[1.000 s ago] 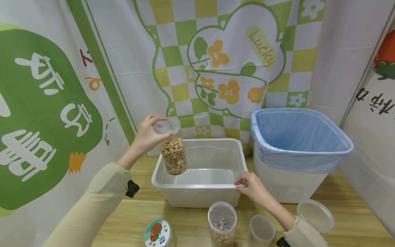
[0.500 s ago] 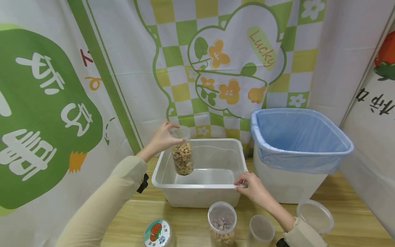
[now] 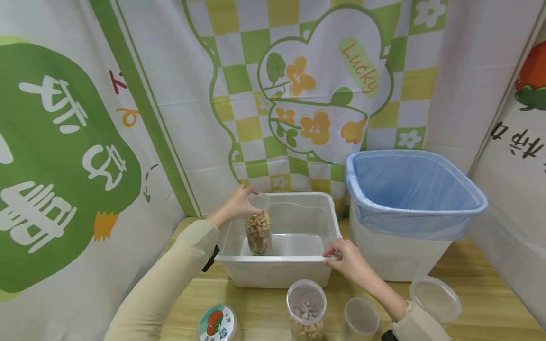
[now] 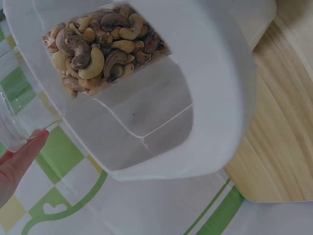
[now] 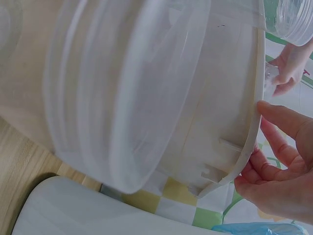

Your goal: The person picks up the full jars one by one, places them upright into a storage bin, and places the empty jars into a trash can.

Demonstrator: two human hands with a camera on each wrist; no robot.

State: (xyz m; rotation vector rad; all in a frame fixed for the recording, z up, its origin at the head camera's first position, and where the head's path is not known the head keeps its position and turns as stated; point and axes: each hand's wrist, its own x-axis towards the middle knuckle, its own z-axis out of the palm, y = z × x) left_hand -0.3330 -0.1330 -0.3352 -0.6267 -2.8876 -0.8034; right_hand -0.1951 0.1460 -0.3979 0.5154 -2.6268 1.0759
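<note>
Head view: the left hand [image 3: 236,206] pinches the upper part of the cashew jar [image 3: 259,233] between thumb and fingers, the thumb on the near side. The jar is inside the left part of the tub [image 3: 277,274], close to upright, with nuts filling its lower part and clear plastic above them. Whether its base touches the tub's floor I cannot tell. The left wrist view shows the nuts within the tub's walls, pale ones mixed with brown-skinned ones.

At the tub's near right corner, the right hand [image 3: 347,258] pinches the rim; the right wrist view shows the thumb on one side of it and the curled fingers on the other.

The tub stands on a wooden table [image 3: 251,303]. Just in front of its right half is a second jar [image 3: 306,310], with purplish pieces over paler nuts. Front-left of the tub is a lidded jar [image 3: 217,323] bearing a red tomato picture. Front-right of it are a cup [image 3: 361,316] and, farther out, a clear container [image 3: 436,298]. Right of the tub stands a white bin [image 3: 396,255] with a blue liner [image 3: 414,225]. Behind it hangs a checked curtain [image 3: 315,109] printed "Lucky".
</note>
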